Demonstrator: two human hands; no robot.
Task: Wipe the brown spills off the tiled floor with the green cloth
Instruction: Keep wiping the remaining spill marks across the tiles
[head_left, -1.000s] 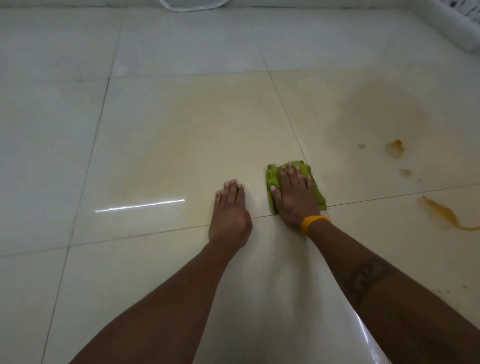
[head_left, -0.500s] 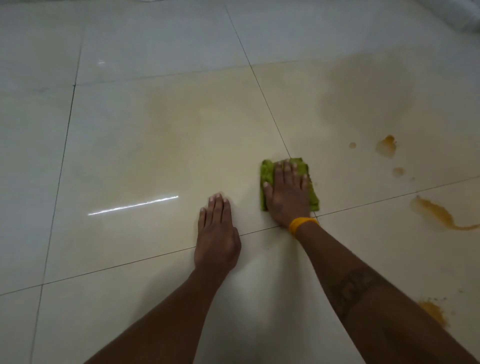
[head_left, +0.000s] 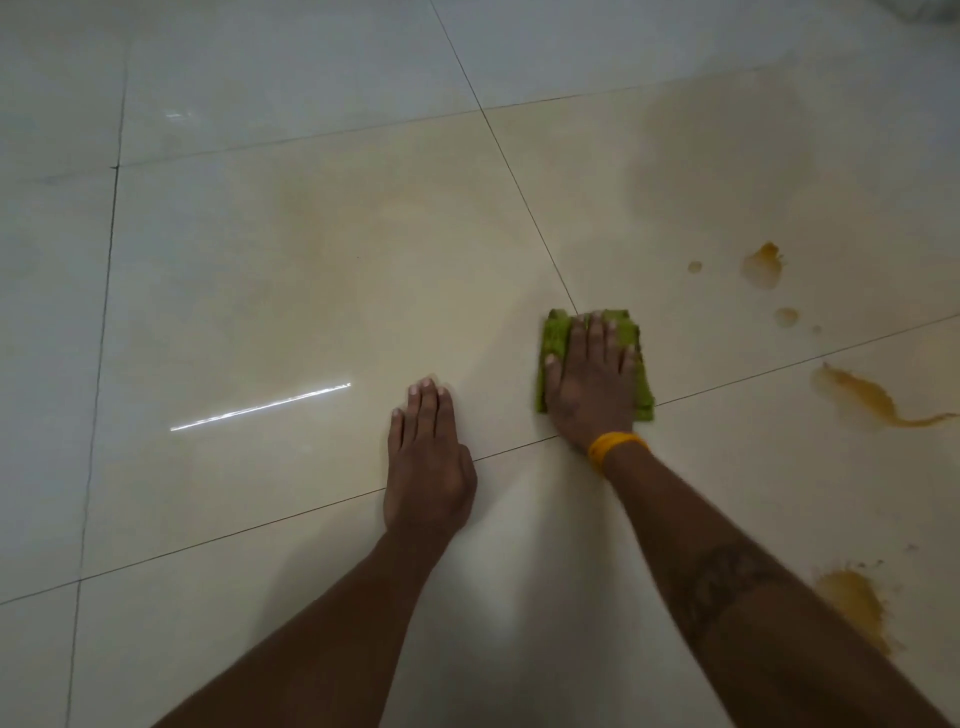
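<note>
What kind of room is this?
Probably an indoor room in a home, though which room is unclear. The floor is large glossy tiles, a ceiling light reflection shines on it, and brown spills mark it.

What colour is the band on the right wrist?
Orange-yellow wristband, clearest in the head view.

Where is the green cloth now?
The green cloth lies flat on the floor under the right hand, right of centre, left of the brown spills.
</note>
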